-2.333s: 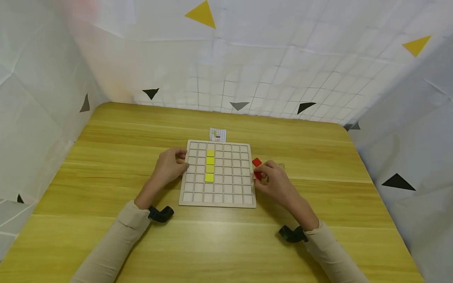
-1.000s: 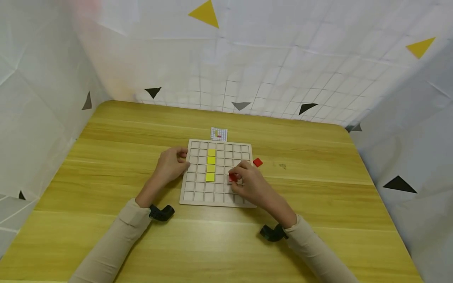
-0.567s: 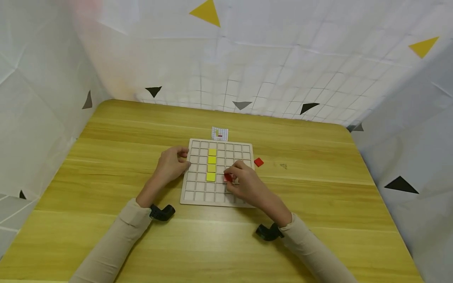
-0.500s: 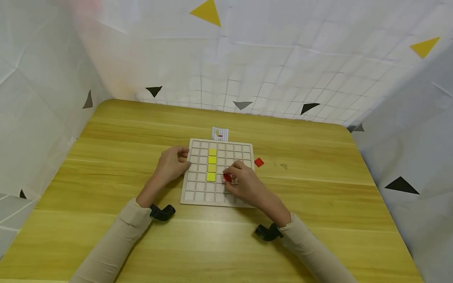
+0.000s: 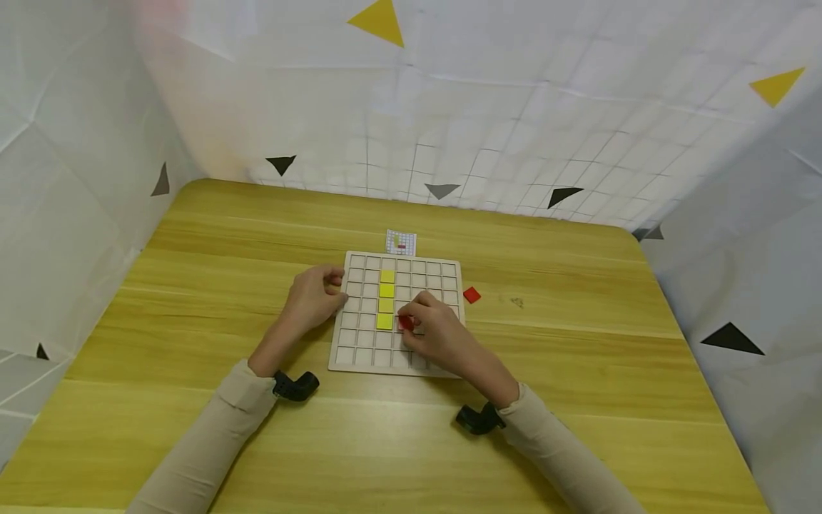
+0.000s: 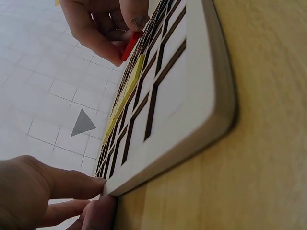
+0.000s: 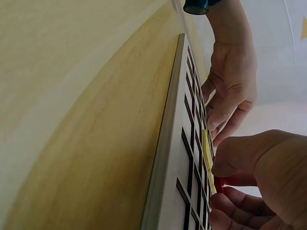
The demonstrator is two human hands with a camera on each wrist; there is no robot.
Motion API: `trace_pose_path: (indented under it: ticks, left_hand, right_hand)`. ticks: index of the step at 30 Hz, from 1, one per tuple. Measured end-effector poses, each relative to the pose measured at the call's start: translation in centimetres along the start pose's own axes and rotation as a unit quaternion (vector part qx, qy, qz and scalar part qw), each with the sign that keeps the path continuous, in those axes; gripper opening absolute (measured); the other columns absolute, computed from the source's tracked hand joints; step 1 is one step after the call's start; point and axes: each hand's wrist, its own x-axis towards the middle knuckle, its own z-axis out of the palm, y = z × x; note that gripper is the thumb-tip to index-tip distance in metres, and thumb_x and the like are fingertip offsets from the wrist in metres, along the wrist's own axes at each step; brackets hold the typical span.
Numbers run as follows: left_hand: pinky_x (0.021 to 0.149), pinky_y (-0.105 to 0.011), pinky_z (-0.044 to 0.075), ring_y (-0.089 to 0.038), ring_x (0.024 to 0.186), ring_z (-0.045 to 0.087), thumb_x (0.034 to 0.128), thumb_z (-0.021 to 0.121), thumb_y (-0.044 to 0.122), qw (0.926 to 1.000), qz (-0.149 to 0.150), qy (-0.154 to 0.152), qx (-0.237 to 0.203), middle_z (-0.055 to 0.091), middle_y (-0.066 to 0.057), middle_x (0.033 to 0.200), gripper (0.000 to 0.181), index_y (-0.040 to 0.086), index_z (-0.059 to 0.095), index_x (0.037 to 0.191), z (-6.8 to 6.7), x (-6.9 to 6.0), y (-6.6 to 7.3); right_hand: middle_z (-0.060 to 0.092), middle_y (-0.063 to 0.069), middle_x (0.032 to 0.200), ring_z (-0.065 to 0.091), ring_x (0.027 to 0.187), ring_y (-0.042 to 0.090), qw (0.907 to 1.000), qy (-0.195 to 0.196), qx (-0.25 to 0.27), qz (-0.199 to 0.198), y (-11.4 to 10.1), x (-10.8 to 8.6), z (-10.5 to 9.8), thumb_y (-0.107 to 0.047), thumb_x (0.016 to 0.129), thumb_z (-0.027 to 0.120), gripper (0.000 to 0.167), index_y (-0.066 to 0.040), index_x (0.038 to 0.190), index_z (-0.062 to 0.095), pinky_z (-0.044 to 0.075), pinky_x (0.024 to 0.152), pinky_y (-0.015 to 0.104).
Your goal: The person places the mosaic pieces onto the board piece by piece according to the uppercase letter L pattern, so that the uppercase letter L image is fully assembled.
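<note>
A wooden grid board (image 5: 359, 369) lies flat on the table, with a column of several yellow square tiles (image 5: 386, 305) in its cells. My left hand (image 5: 312, 296) holds the board's left edge; in the left wrist view its fingertips meet the board's rim. Between thumb and fingers, my right hand (image 5: 439, 330) pinches a red square tile (image 5: 405, 323), tilted just over the cell right of the lowest yellow tile. The left wrist view shows this red tile (image 6: 130, 46) on edge; in the right wrist view the fingers mostly hide it.
Another red tile (image 5: 472, 295) lies on the table just off the board's right edge. A small printed pattern card (image 5: 401, 243) sits against the board's far edge. A faint mark (image 5: 516, 303) shows on the wooden table (image 5: 578, 321) further right. White sheets (image 5: 475, 93) enclose the table.
My right hand has picked up a red tile from beside the board and carried it left, over the grid, close to the lowest yellow tile. The left hand stays at the board's edge.
</note>
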Motion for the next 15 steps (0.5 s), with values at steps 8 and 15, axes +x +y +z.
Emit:
trace_pose_path:
  ticks: [8,15]
  left_hand:
    - [0.072,-0.034,0.057,-0.028,0.099,0.067,0.0862,0.071,0.002,1.0000,-0.001,-0.003,-0.008,0.062,-0.016,0.115,0.048,-0.003,0.059,0.132,-0.01,-0.01,0.07]
    - [0.073,-0.034,0.057,-0.028,0.098,0.067,0.0859,0.072,0.002,1.0000,-0.002,0.000,-0.003,0.062,-0.016,0.114,0.047,-0.003,0.060,0.131,0.01,0.00,-0.01]
  right_hand:
    - [0.056,0.005,0.094,0.057,0.081,0.016,0.9998,-0.010,-0.010,0.010,-0.08,0.30,0.28,0.000,0.081,0.073,0.021,-0.003,0.102,0.072,0.051,0.069,0.023]
    - [0.058,0.005,0.096,0.055,0.081,0.015,0.9995,-0.022,-0.010,0.022,-0.38,0.54,0.43,-0.001,0.081,0.074,0.024,-0.003,0.104,0.072,0.050,0.068,0.024]
